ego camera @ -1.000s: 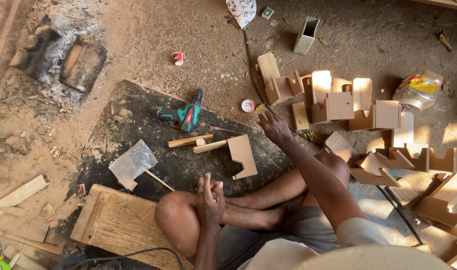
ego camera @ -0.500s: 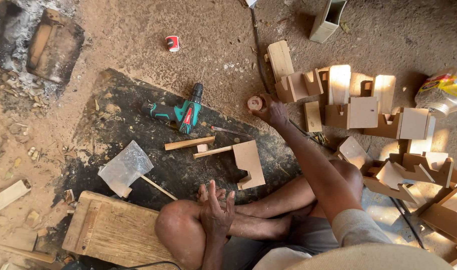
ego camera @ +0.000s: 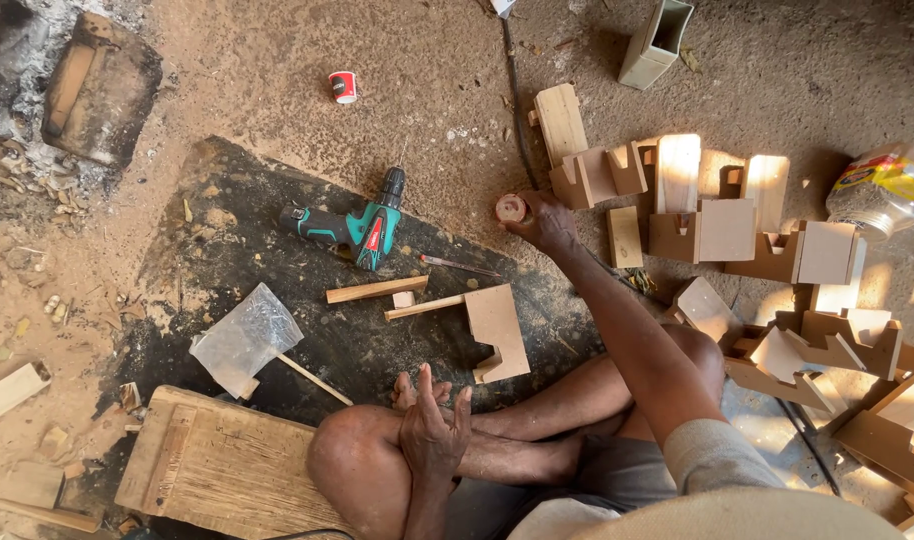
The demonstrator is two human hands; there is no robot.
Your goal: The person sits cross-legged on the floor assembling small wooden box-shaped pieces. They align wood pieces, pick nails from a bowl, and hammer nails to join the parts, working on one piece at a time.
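On the dirt floor at about 1 o'clock from our crossed legs, our right hand (ego camera: 547,222) is stretched out with the fingers curled around a small round cap (ego camera: 510,208), thumb and fingertips pinching its rim; the cap is lifted just off the ground, near the edge of the black mat (ego camera: 227,250). Our left hand (ego camera: 432,430) rests on the left knee, fingers loosely spread and pointing up, holding nothing. On the mat at 11 o'clock lies a green drill (ego camera: 362,225), bit pointing to 12. Just below it lie a short stick (ego camera: 377,289), a tiny block (ego camera: 404,299) and a thin strip (ego camera: 425,306) that touches a notched panel (ego camera: 497,330), which sits at 12 o'clock just ahead of our toes. A red pencil (ego camera: 460,266) lies between drill and cap. At 10 o'clock a clear bag (ego camera: 245,337) lies on the mat over a thin rod (ego camera: 312,378). A plank board (ego camera: 217,465) sits at 9 o'clock beside the knee. At 2 to 3 o'clock there's a heap of cut wood parts (ego camera: 737,235), with a plastic jar (ego camera: 882,188) at its far right. A red cup (ego camera: 344,86) sits at 11 o'clock, well beyond the mat, and an open box (ego camera: 657,42) at 1 o'clock far out.
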